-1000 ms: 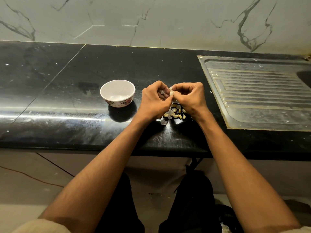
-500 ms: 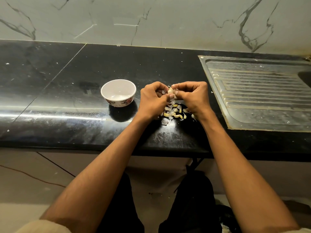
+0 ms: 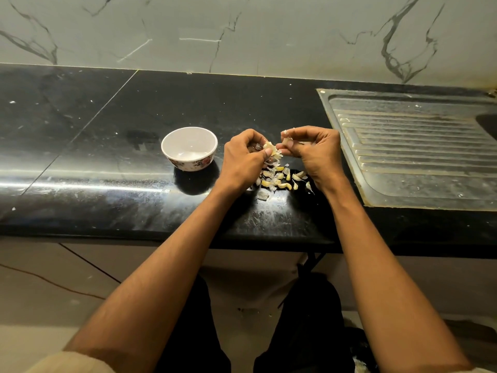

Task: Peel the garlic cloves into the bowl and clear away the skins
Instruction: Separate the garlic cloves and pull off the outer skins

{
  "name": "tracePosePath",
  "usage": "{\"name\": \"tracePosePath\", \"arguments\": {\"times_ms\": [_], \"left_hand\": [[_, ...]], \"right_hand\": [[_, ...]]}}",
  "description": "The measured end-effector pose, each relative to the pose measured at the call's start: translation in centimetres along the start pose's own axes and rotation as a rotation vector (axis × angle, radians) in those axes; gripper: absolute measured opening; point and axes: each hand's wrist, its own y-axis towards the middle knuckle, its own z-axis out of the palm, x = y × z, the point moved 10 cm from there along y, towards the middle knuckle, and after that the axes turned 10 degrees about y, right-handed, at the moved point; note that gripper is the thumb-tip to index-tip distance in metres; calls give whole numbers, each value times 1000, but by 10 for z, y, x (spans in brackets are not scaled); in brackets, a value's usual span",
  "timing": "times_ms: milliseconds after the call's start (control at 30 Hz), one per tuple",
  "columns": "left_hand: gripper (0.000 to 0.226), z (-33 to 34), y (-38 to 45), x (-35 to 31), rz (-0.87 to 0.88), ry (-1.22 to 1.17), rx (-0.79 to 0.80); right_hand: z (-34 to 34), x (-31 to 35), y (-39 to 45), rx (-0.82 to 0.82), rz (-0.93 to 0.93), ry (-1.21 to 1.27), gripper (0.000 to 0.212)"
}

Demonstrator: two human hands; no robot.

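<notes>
My left hand pinches a pale garlic clove with loose skin hanging from it, just above the counter. My right hand is a little to the right of it, fingers curled, pinching a small strip of skin at its fingertips. Below both hands lies a small heap of garlic cloves and papery skins on the black counter. A white bowl with a flowered band stands to the left of my left hand; it looks empty.
A steel sink drainboard is set into the counter on the right, with the basin at the far right edge. A marble wall rises behind the counter. The counter's front edge runs below my forearms.
My hands have drawn slightly apart: the right hand has pulled away to the right with a bit of skin, while the left keeps the clove.
</notes>
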Motion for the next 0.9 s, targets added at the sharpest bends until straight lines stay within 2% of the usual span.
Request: {"name": "tracePosePath", "arguments": {"times_ms": [233, 700, 900], "left_hand": [[12, -1, -2, -2, 2, -4, -7], [12, -4, -3, -1, 6, 28, -18], [12, -5, -3, -4, 9, 24, -21]], "right_hand": [[-5, -3, -1, -13, 6, -111, 18], [0, -8, -4, 34, 85, 18, 15], [-2, -12, -4, 2, 115, -3, 16]]}}
